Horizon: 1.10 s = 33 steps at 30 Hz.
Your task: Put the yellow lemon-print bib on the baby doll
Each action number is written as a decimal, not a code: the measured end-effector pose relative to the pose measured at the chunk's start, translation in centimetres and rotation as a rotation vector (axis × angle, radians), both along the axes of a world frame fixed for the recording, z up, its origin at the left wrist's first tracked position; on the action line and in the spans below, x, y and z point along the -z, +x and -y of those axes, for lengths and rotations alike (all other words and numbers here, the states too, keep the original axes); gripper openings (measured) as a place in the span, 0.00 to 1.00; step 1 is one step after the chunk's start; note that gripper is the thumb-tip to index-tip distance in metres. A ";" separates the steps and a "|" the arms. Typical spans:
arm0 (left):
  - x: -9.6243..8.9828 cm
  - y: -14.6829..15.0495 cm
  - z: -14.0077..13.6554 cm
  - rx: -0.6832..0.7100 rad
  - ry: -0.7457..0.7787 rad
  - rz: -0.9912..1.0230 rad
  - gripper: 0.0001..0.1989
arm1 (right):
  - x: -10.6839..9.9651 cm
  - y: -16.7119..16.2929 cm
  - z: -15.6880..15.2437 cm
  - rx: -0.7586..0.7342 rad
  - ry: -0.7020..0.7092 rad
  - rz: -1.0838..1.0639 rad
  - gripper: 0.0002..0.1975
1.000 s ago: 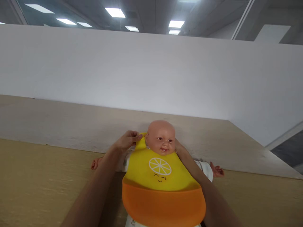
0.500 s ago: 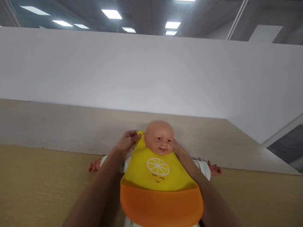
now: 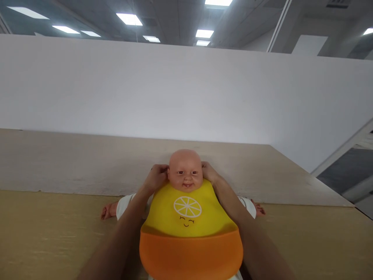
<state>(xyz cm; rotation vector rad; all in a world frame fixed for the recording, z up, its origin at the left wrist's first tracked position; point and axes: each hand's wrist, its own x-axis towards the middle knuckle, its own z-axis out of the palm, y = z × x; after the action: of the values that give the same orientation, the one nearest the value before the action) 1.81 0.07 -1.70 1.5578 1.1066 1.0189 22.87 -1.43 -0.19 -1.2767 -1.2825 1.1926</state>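
A baby doll (image 3: 185, 165) in white clothes lies on its back with its arms spread. Over its chest is a yellow silicone bib (image 3: 163, 210) with a lemon-slice print, a smiling face and an orange catch pocket (image 3: 190, 254). Beside the doll's head, my left hand (image 3: 156, 178) is closed on the bib's neck strap, its fingertips tucked behind the neck. My right hand (image 3: 208, 172) is curled at the opposite side, where the other strap runs up. The strap ends and both sets of fingertips are hidden behind the head.
The doll rests on a yellowish wooden surface (image 3: 52, 229). A paler board (image 3: 87, 159) lies behind it, up to a white partition wall (image 3: 175, 89). Glass panels and ceiling lights show above the wall.
My left hand has brought its bib strap in behind the doll's neck, so the strap end no longer shows. My right hand shows more, and the doll's head faces straighter. The view has shifted slightly.
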 end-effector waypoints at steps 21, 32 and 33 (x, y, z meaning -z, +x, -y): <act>0.4 -0.1 -0.7 -0.099 -0.031 -0.037 0.17 | 2.5 2.1 -2.8 -0.139 -0.068 0.037 0.08; 1.8 0.3 -1.2 -0.061 -0.042 -0.084 0.17 | 3.3 2.6 -3.2 -0.082 -0.128 0.153 0.07; 1.8 0.3 -1.1 -0.058 -0.031 -0.106 0.17 | 3.3 2.6 -3.2 -0.076 -0.126 0.166 0.06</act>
<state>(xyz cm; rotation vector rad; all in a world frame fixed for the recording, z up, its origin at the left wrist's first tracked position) 2.14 1.15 -3.47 1.5781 1.2415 0.9625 25.45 1.73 -3.51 -1.4548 -1.4040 1.2591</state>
